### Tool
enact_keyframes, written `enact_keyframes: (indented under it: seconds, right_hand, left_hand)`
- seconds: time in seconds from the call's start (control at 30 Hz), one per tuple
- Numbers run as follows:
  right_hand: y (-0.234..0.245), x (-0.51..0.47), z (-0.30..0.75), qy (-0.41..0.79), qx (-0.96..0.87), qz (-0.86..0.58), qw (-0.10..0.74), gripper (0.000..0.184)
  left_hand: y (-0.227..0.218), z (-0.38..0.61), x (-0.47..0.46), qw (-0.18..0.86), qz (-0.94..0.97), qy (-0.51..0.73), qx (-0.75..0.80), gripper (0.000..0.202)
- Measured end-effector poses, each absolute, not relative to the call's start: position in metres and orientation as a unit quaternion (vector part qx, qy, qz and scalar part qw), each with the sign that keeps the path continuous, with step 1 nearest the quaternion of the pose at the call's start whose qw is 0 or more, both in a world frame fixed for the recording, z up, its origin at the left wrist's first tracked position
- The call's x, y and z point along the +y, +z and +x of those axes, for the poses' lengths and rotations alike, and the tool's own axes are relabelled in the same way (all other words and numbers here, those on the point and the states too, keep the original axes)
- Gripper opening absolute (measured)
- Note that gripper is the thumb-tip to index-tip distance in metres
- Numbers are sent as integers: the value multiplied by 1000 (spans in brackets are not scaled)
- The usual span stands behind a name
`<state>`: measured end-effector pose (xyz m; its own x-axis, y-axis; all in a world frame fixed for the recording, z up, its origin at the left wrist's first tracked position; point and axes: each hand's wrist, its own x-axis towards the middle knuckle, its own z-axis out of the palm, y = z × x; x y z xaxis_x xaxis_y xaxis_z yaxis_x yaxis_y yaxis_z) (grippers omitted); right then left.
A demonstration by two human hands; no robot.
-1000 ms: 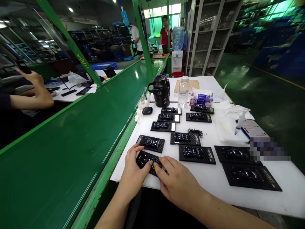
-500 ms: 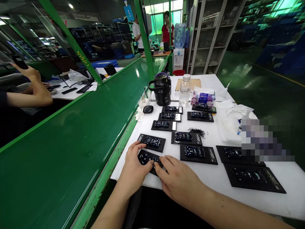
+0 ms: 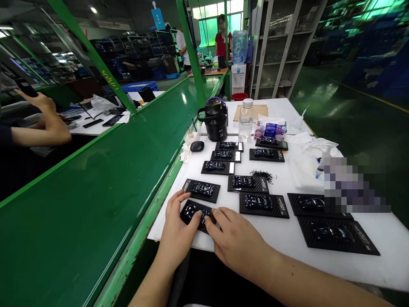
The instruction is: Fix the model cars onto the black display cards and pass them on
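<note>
Close to the table's front edge lies a dark blue model car (image 3: 192,209) on a black carbon-pattern base plate. My left hand (image 3: 177,226) curls around its left side, with the thumb pressed on the car. From the right, my right hand (image 3: 238,236) has its bent fingers on the car and the plate's right end, hiding that part. Both hands are closed on the same piece. Just beyond it another model car on a plate (image 3: 203,189) lies near my left fingertips. To the right of my right hand is a further mounted car (image 3: 260,202).
Several more mounted cars (image 3: 335,232) lie across the white table (image 3: 268,243). Small black strips (image 3: 262,175), a black jug (image 3: 216,121), a clear bottle (image 3: 246,119) and white tissue (image 3: 319,145) stand or lie farther back. A green conveyor (image 3: 96,196) runs along the left; a co-worker's arm (image 3: 41,135) is beyond it.
The view has shifted slightly. My left thumb and right fingertips have moved a little on the model car, and both hands keep hold of it.
</note>
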<state>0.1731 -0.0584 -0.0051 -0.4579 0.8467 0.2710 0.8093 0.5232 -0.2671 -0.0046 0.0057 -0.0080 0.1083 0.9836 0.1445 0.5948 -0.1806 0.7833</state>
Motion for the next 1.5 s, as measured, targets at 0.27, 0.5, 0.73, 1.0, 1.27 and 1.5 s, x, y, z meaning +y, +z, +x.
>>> enact_keyframes:
  seconds: [0.27,0.5,0.73,1.0,1.27,1.5]
  right_hand:
    - [-2,-56,177,71,-853,-482,184,48]
    - [-5,-56,176,61,-857,-478,184,47]
    - [-4,-55,178,57,-859,-476,181,45]
    - [-4,-58,178,53,-856,-479,188,44]
    - [-5,-57,177,65,-855,-480,185,46]
    - [-3,-57,178,76,-853,-484,180,45]
  left_hand:
    - [-12,4,-2,221,698,353,582,44]
    - [0,0,6,237,707,314,588,50]
    - [2,-2,10,227,738,282,570,49]
    - [-6,-9,0,215,719,376,543,33]
    - [-14,-2,-7,208,724,360,551,32]
    - [-9,-3,0,236,710,342,568,42]
